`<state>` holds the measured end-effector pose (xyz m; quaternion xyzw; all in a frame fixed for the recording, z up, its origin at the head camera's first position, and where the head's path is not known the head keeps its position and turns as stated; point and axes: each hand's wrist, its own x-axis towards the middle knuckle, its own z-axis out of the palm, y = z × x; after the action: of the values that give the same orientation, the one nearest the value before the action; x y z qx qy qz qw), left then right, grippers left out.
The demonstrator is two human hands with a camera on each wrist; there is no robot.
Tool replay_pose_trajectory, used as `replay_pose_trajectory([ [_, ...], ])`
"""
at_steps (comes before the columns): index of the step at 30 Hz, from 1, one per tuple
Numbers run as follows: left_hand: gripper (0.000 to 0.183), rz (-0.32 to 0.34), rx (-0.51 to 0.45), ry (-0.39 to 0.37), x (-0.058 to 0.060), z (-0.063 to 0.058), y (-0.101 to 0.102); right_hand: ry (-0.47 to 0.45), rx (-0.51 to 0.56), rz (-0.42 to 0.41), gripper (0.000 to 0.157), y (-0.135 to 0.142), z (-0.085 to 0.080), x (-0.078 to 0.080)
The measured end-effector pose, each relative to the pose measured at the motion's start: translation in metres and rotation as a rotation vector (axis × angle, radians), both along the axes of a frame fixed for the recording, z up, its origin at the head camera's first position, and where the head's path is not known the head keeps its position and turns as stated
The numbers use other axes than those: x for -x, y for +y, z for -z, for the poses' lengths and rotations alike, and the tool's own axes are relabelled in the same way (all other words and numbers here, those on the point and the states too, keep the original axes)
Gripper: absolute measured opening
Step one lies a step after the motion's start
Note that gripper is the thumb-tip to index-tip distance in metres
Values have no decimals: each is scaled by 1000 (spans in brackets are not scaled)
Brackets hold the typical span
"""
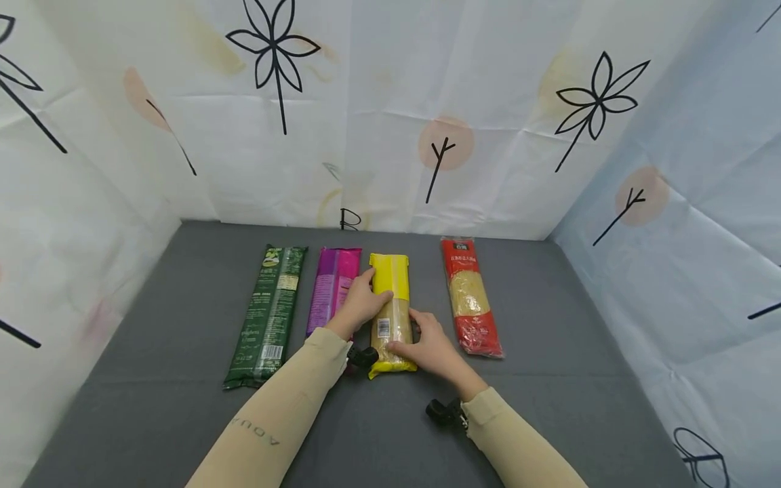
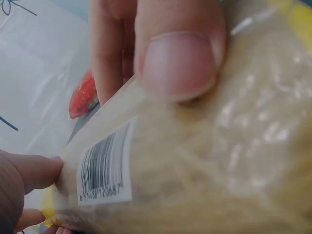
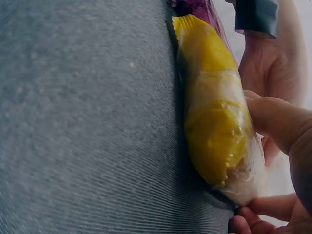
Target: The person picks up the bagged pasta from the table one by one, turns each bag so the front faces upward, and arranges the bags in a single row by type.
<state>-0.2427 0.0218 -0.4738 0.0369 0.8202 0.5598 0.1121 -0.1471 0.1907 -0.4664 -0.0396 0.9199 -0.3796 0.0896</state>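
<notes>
A yellow, partly clear packet of dried noodles (image 1: pixel 392 274) lies on the grey table between both hands, its barcode side up. My left hand (image 1: pixel 361 303) grips its upper left side, the thumb (image 2: pixel 180 63) across the top face in the left wrist view. Lower down, my right hand (image 1: pixel 434 347) holds the right side, thumb over the face and fingers along the edge. In the right wrist view the packet (image 3: pixel 217 131) shows its yellow end, with my right hand (image 3: pixel 278 126) beside it. The left fingertips are partly hidden.
Left of the yellow packet lie a purple packet (image 1: pixel 326 291), partly covered by the left hand, and a larger green packet (image 1: pixel 268 312). A red packet (image 1: pixel 472 329) lies to the right. The grey table (image 1: pixel 561 379) meets patterned cloth walls (image 1: pixel 390 163) at the back and sides.
</notes>
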Motion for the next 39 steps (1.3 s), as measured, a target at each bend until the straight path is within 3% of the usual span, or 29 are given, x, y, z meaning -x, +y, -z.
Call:
replay_pose_trajectory([
  [14,74,-3,129,-25,0,0,5,-53,47,-7,94,3,4,4],
  [17,74,9,88,-46,1,-5,5,-79,56,-4,95,3,3,6],
  [21,74,10,-35,-103,6,-11,3,-89,72,-20,93,3,1,8],
  [25,75,-9,-84,-151,7,-10,1,-92,74,-34,93,5,0,8],
  [34,81,8,-71,-66,4,-4,1,-75,111,-69,92,8,2,6],
  [39,77,-50,-117,-71,0,-2,3,-87,156,-103,97,8,2,5],
])
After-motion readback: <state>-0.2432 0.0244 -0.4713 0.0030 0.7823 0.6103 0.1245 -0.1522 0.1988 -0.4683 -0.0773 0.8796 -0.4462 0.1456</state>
